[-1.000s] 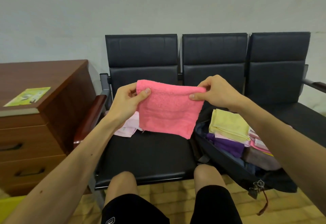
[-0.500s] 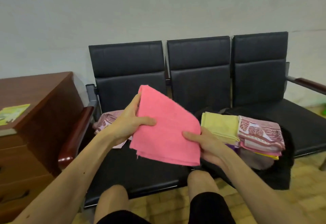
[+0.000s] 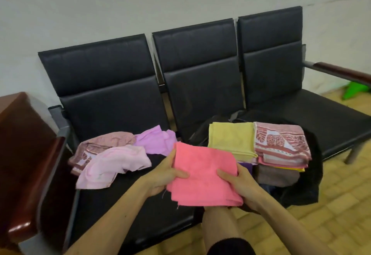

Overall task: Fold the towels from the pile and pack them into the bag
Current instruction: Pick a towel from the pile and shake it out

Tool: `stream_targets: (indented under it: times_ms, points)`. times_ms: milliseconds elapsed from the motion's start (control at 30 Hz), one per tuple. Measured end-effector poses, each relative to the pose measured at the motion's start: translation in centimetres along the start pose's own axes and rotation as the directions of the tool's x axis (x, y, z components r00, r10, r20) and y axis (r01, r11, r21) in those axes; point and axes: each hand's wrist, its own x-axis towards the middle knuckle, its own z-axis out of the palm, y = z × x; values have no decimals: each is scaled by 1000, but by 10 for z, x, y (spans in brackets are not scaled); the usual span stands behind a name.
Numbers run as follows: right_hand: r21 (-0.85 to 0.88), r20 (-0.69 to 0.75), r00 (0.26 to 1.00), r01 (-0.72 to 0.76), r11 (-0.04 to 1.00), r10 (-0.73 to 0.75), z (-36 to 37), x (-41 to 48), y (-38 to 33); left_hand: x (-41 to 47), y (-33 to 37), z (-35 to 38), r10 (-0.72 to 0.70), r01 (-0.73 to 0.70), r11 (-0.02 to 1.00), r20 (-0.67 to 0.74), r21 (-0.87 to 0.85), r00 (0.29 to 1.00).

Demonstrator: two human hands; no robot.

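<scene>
A folded coral-pink towel (image 3: 202, 174) lies flat between my hands above the front of the seats. My left hand (image 3: 166, 174) grips its left edge with the thumb on top. My right hand (image 3: 239, 184) grips its right edge the same way. The pile of unfolded towels sits on the left seat: a pale pink one (image 3: 112, 166), a lilac one (image 3: 156, 142) and a patterned dusty-pink one (image 3: 100, 144). The open black bag (image 3: 309, 178) stands on the middle seat, holding a yellow towel (image 3: 230, 140), a red-patterned towel (image 3: 281, 144) and others beneath.
Three joined black seats (image 3: 112, 98) stand against a white wall. A wooden armrest (image 3: 34, 184) and a dark wooden cabinet (image 3: 12, 114) are at the left. The right seat (image 3: 331, 118) is bare. A green object (image 3: 355, 91) lies on the tiled floor.
The pink towel went from held upright by its top corners to folded and held flat, lower and nearer the bag. My view swung left to right, revealing more of the pile.
</scene>
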Motion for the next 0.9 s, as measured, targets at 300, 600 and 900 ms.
stream_targets:
  times_ms: [300,600,900]
  points:
    - [-311,-184,975,65,948,-127,-85,118,-26,174,51,35,72,-69,977,-6,203,997]
    - [-455,-300,944,-16,891,-136,-123,203,-10,277,60,48,18,-23,962,21,273,1000]
    - [-523,-428,892,-113,845,-146,-117,196,-6,275,32,41,3,1,982,-17,188,1000]
